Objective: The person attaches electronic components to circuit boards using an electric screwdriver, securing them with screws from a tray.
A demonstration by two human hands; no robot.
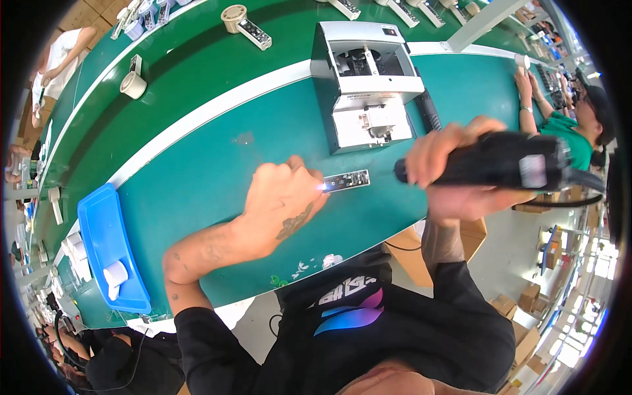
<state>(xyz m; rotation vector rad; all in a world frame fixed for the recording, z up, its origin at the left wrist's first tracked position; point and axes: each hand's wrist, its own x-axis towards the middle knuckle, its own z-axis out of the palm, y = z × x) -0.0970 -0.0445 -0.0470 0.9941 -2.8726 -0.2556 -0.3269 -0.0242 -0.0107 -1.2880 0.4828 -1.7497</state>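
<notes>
My left hand [283, 194] is closed around one end of a narrow device with an exposed circuit board [349, 180]. The board end sticks out to the right over the green table, and a small bluish-white light glows by my fingers. Whatever part lies inside my fist is hidden. In my right hand [438, 158] is a black electric screwdriver [500, 161], held roughly level, its narrow end pointing left and a cord trailing off to the right. The tool is somewhat blurred and apart from the board. Beyond the board stands a silver and black screw feeder [365, 85].
A blue tray [108, 243] with a white cup-shaped part [115, 275] sits at the left. Several similar devices, such as one with a round beige head [234, 18], lie on the green conveyor [197, 72] beyond a white rail. A co-worker in green [576, 135] is at the far right.
</notes>
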